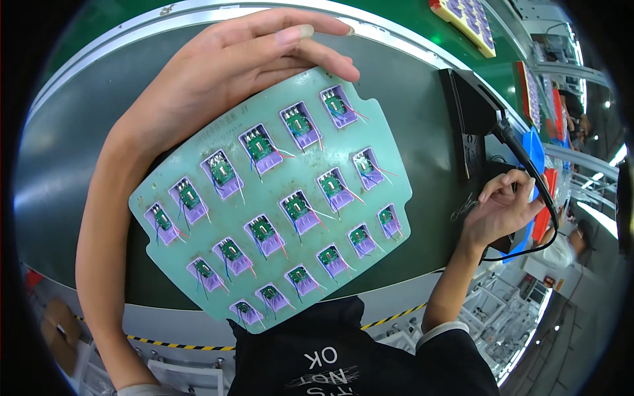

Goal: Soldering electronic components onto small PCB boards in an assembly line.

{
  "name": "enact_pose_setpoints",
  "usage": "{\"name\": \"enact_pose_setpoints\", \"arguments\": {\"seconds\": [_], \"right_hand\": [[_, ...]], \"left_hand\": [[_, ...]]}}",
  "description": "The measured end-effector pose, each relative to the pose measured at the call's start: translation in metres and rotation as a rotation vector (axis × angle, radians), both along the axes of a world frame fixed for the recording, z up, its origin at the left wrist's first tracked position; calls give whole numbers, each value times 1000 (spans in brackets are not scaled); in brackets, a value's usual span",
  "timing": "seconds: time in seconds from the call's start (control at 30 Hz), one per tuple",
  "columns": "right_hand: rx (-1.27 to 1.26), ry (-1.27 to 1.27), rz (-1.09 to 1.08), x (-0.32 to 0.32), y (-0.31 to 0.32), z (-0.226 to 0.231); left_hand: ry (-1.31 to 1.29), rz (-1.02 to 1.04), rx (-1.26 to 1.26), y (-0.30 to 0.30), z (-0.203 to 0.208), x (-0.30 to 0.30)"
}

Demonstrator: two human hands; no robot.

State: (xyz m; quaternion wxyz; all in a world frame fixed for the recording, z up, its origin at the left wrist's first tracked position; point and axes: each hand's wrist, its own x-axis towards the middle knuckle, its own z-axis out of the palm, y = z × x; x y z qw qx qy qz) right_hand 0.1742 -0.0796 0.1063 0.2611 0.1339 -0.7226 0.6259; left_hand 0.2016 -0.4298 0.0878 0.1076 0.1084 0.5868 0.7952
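Note:
A pale green tray [307, 254] tilts across the middle, its near end overlapping my black shirt. In its slots sit rows of purple holders [307, 140], each with a small green circuit board [256, 140] and thin red, white and blue wires. My left arm curves round the tray's left side. At the far edge my left hand [277, 53] holds the tray, fingers bent along the rim and its palm partly hidden. My right hand [505, 204] is off to the right, fingers loosely curled beside a black cable [528, 162]. Whatever it holds, if anything, is too small to make out.
A black stand [462, 109] at the right holds a tool on the cable. Thin silvery wire pieces [464, 208] lie near my right hand. Blue bins [532, 148] stand behind it. A yellow tray [465, 26] with purple parts is at the far right, beyond a metal rail [389, 41].

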Motion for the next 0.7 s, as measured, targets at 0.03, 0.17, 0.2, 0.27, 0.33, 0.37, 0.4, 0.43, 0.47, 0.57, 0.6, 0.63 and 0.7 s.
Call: {"name": "enact_pose_setpoints", "arguments": {"seconds": [0.03, 0.17, 0.2, 0.27, 0.33, 0.37, 0.4, 0.43, 0.47, 0.57, 0.6, 0.63, 0.7], "right_hand": [[-1, -1, -4, 0, 1, 0], [-13, -4, 17, -1, 5, 0], [-15, -4, 19, -1, 5, 0], [-23, -3, 32, 0, 3, 1], [-21, 4, 34, 0, 3, 0], [-20, 0, 32, 0, 3, 0], [-19, -5, 30, 1, 3, 0], [-19, -5, 33, 1, 3, 1], [-19, -4, 34, 1, 4, 1], [-28, -7, 51, 0, 2, 2], [-34, -9, 61, 0, 1, 1], [-29, -8, 60, 1, 2, 2], [-8, -21, 72, 3, 1, 3]], "left_hand": [[-3, 0, 4, 0, 1, 0], [22, -37, 4, -4, 6, -3], [-98, -67, 41, -8, 14, -3], [-213, -100, 83, -9, 18, -4], [-201, -109, 84, -8, 17, -4], [-200, -110, 86, -8, 16, -5], [-216, -110, 92, -7, 16, -6], [-234, -107, 98, -8, 16, -5], [-235, -105, 98, -8, 16, -6], [-217, -114, 115, -11, 18, -4], [-219, -106, 110, -13, 20, -2], [-209, -109, 111, -11, 18, -2], [-198, -113, 113, -9, 15, -3]]}}
